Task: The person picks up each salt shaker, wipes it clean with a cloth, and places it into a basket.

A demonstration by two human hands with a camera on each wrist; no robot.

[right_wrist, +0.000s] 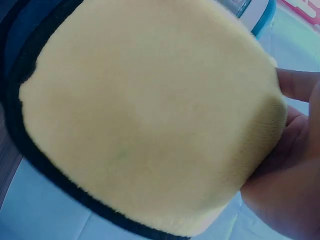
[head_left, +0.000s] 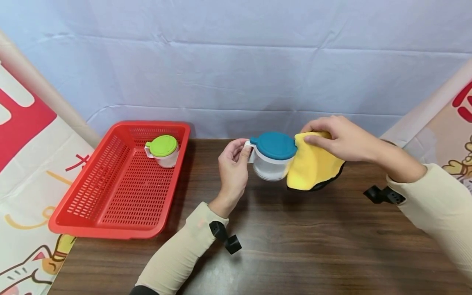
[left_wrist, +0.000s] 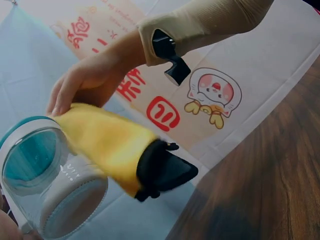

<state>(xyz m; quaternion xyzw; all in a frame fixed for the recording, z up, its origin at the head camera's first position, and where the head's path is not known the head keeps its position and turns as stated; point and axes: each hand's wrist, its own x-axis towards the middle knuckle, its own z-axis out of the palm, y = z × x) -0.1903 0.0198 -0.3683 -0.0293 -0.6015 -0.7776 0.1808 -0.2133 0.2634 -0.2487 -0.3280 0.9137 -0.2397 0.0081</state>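
Note:
My left hand [head_left: 234, 166] grips the white handle of a clear jar with a blue lid [head_left: 275, 145], held above the table. The left wrist view looks at the jar's transparent body and round base [left_wrist: 75, 205] from below. In my right hand [head_left: 341, 137] is a yellow cloth [head_left: 313, 162] with a dark edge, pinched between thumb and fingers. It hangs against the jar's right side. Close up in the right wrist view, the cloth [right_wrist: 150, 115] hides most of the jar. A similar jar with a green lid [head_left: 164, 146] stands inside the red basket [head_left: 169, 205].
The red basket sits on the left of the dark wooden table [head_left: 295, 246]. A pale blue cloth backdrop [head_left: 236, 73] rises behind the table. Printed sheets [head_left: 26, 164] hang at both sides. Black wrist devices [head_left: 225, 237] are strapped to both sleeves.

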